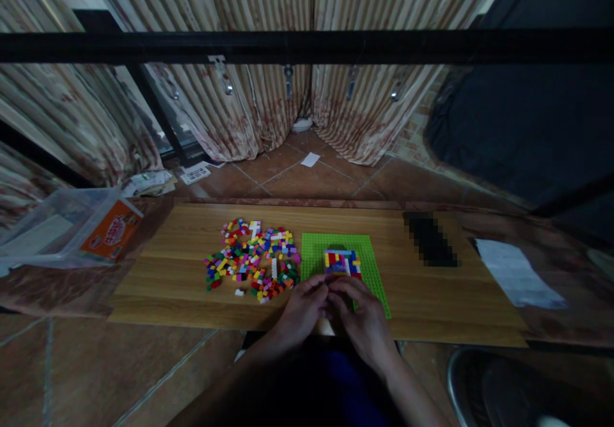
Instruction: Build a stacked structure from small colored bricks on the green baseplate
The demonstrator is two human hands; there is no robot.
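Note:
A green baseplate (314, 246) lies on the wooden table, and a small multicoloured structure of toy bricks (341, 261) stands on it. Just in front of that structure, my left hand (306, 302) and my right hand (359, 312) meet with fingertips close together. Both hands are closed in a pinch; whatever they hold is too small and too covered by the fingers to make out. To the left of the baseplate spreads a pile of loose toy bricks (254, 254) in many colours.
The wooden table (163, 267) carries a pixelated dark object (432, 238) on its right side. Paper (520, 273) lies beyond the right end. A clear plastic bin (57, 229) with an orange label sits past the left end. A black bar (307, 46) crosses before the curtains.

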